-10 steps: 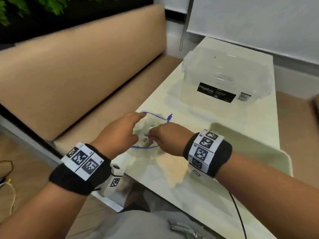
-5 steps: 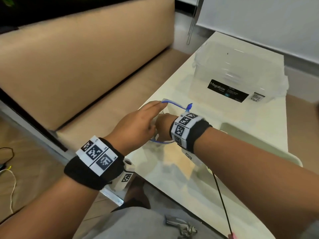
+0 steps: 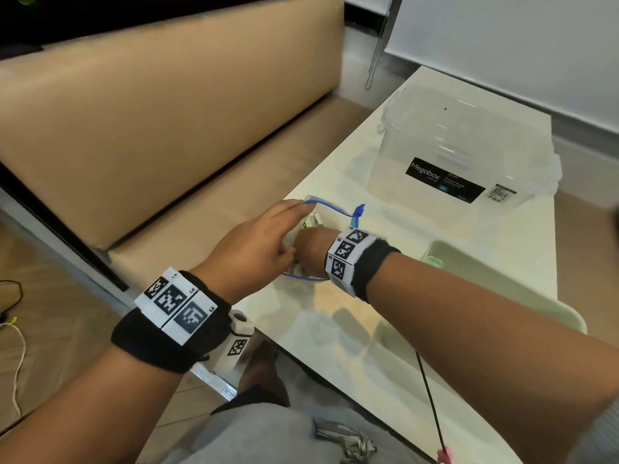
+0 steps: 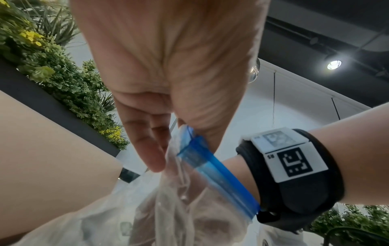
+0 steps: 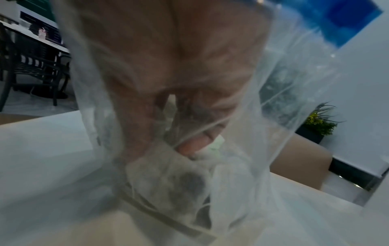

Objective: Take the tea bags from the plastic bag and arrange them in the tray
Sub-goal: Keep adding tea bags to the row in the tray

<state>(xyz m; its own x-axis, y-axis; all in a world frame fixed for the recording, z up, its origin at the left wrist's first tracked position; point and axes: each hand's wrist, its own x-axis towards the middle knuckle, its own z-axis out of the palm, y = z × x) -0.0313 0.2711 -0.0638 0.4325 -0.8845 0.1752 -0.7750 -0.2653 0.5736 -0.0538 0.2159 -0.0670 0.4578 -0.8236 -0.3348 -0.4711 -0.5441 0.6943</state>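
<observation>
A clear plastic bag with a blue zip rim lies near the left edge of the white table. My left hand pinches the rim between thumb and fingers and holds the mouth up. My right hand is inside the bag up to the wrist. Seen through the plastic, its fingers and thumb close round a tea bag, with more tea bags bunched beneath. The pale green tray sits just right of my right forearm.
A clear lidded storage box stands at the far end of the table. A tan sofa runs along the table's left side. Keys rest on my lap, and a thin black cable hangs from my right arm.
My right hand has pushed from the bag's mouth down inside it. My left hand has stretched forward and lifted the blue rim. The view has shifted left.
</observation>
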